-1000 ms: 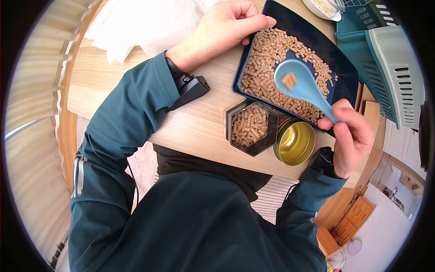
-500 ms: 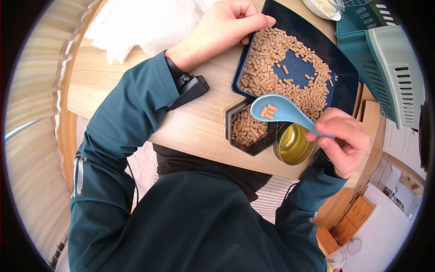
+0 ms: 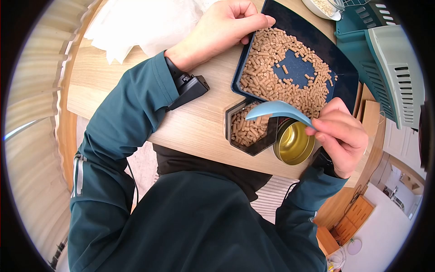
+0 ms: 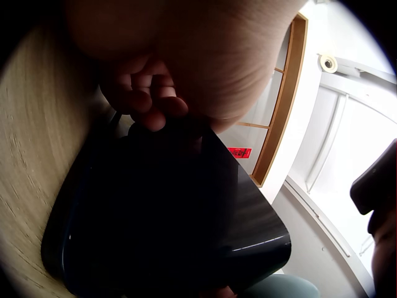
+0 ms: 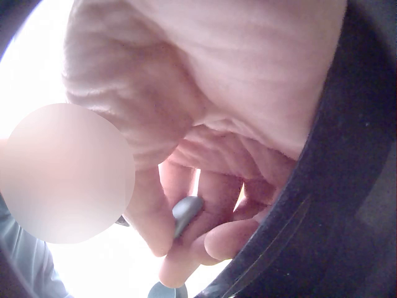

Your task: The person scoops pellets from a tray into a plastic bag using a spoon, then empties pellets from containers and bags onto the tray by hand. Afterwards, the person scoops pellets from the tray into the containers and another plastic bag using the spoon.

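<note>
My left hand [image 3: 231, 25] grips the near left rim of a dark blue tray [image 3: 346, 72], thumb over the edge and fingers curled against its outer side. Tan pellets [image 3: 263, 68] cover much of the tray, with a bare patch in the middle. In my right hand [image 3: 342, 140] the handle of a light blue spoon [image 3: 276, 108] is pinched between thumb and fingers. The spoon's bowl is tipped over a hexagonal container [image 3: 272, 129] part filled with pellets, its inside turned away from the head view. The right wrist view shows the handle [image 5: 186, 214] between the fingers.
An open gold-coloured tin [image 3: 297, 143] stands right beside the hexagonal container, under the spoon handle. White plastic sheeting [image 3: 145, 27] lies at the left of the table. A white bowl [image 3: 324, 9] and teal and grey slotted baskets [image 3: 385, 77] are beyond the tray.
My right hand has brought the spoon from over the tray to over the hexagonal container, then tipped it; the pellets in its bowl are out of sight. My left hand has stayed put.
</note>
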